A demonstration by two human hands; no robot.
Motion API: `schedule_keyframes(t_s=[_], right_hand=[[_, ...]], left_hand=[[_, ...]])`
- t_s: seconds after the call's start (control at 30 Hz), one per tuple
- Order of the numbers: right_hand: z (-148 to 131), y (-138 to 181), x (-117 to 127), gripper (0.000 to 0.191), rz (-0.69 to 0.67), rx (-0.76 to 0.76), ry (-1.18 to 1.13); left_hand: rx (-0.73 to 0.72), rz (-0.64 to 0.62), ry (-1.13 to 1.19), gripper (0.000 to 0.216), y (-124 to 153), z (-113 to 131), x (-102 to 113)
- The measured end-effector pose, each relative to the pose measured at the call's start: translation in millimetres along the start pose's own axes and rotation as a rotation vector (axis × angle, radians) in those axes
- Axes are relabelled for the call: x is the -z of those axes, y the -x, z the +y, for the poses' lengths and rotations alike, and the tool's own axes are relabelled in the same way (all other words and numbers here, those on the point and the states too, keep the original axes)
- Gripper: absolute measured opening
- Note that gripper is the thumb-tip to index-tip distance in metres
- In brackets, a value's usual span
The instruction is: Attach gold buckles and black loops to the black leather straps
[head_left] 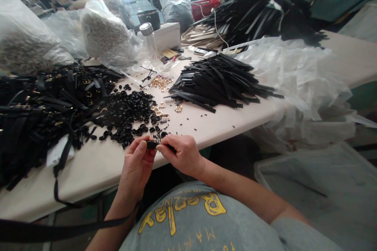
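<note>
Close to the table's front edge, my left hand pinches one part of a black strap between thumb and fingers. My right hand is closed on the same strap just to the right, and much of it is hidden by my fingers. Just beyond my hands lies a heap of small black loops. Gold-coloured buckles are scattered beside that heap. A fanned pile of flat black straps rests farther right.
A tangled mound of black straps with buckles covers the table's left side. Behind stand filled plastic bags, a lidded clear bottle and a white box. White plastic sheeting hangs over the right edge above a clear bin.
</note>
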State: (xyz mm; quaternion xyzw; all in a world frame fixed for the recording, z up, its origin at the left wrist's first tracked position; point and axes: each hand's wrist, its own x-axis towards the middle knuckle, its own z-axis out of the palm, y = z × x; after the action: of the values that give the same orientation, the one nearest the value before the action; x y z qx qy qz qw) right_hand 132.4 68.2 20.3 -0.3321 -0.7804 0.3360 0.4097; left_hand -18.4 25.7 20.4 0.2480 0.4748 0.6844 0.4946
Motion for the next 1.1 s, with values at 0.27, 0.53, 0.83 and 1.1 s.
schedule_keyframes(t_s=[0.27,0.53,0.83,1.1], right_hand=[[-2,0,-8,0.031,0.037,0.02,-0.082],[0,-2,-9,0.032,0.085,0.092,-0.035],[1,3,8,0.033,-0.001,0.145,0.097],[-2,31,9,0.033,-0.108,0.14,0.059]], left_hand=[[-0.041,0.053,0.003,0.033,2,3,-4],[0.022,0.03,0.175,0.033,4,-8,-4],[-0.311,-0.005,-0.383,0.018,11,0,13],[-0.087,-0.125,-0.417,0.014,34,5,26]])
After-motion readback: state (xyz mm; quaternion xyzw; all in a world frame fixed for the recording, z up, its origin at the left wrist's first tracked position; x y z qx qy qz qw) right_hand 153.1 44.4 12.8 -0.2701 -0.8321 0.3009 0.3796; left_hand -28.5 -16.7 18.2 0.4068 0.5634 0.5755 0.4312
